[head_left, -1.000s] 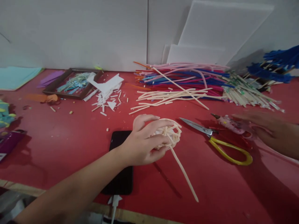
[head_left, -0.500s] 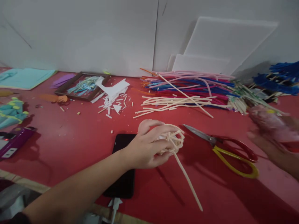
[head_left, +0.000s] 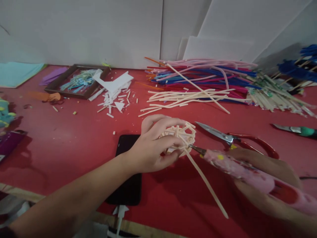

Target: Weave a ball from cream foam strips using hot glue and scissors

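Observation:
My left hand point(head_left: 156, 145) has its fingers curled round a small cream lattice point(head_left: 184, 135) made of short sticks, at the middle of the view. One long cream stick point(head_left: 208, 185) extends from the lattice down to the right. My right hand point(head_left: 267, 178) is wrapped round a pink glue gun point(head_left: 245, 172) that comes in from the right. The gun's metal tip is at the lattice, where the long stick meets it. Whether the tip touches the stick I cannot tell. Scissors point(head_left: 228, 136) with open blades or handles partly hidden lie behind the gun.
A black phone point(head_left: 126, 188) with a white cable lies under my left forearm. Cream sticks point(head_left: 183, 96) and coloured stems point(head_left: 198, 74) lie at the back. A brown frame point(head_left: 84, 95), white scraps point(head_left: 114, 84) and a green-handled tool point(head_left: 297, 130) surround the work on the red table point(head_left: 61, 145).
My right hand has brought the pink glue gun in from the right edge to the lattice. My left hand still holds the lattice. The view has shifted, and the green-handled tool now shows.

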`<state>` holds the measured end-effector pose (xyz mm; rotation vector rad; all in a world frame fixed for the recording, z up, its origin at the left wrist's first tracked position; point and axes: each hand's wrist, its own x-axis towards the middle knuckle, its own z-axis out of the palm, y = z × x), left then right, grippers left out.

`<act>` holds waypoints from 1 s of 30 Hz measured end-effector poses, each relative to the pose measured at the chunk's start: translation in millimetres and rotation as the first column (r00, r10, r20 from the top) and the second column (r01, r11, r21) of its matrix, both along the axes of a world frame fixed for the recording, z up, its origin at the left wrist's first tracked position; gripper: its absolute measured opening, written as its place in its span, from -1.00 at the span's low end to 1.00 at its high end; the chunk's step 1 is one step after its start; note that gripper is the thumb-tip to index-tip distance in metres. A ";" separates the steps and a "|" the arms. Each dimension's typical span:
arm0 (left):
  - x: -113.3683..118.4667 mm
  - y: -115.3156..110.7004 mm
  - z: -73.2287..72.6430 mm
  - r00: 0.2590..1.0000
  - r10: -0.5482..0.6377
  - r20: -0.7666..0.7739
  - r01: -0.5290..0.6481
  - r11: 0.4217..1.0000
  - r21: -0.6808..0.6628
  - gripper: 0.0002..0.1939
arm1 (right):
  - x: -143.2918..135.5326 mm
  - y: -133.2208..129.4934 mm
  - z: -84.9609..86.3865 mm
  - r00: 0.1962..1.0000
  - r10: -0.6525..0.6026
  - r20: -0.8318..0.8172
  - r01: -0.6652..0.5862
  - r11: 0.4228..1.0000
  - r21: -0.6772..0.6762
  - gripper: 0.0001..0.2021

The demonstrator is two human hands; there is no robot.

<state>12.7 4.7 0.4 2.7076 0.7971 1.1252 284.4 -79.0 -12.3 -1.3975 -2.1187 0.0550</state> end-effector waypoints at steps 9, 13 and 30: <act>-0.4 0.6 -0.1 0.999 0.016 0.037 -0.016 1.000 0.015 -0.95 | -15.1 3.4 8.7 0.991 0.022 -0.129 -0.019 1.000 0.023 -0.93; 0.0 0.6 -0.5 1.000 0.012 0.028 -0.013 1.000 0.016 -0.92 | -13.2 2.6 8.1 0.990 0.060 -0.129 -0.055 0.998 0.042 -0.91; 0.9 0.3 1.7 0.999 -0.035 -0.004 0.035 0.997 0.069 -0.95 | 0.2 10.2 12.2 0.980 0.198 0.023 -0.199 0.976 0.087 -0.88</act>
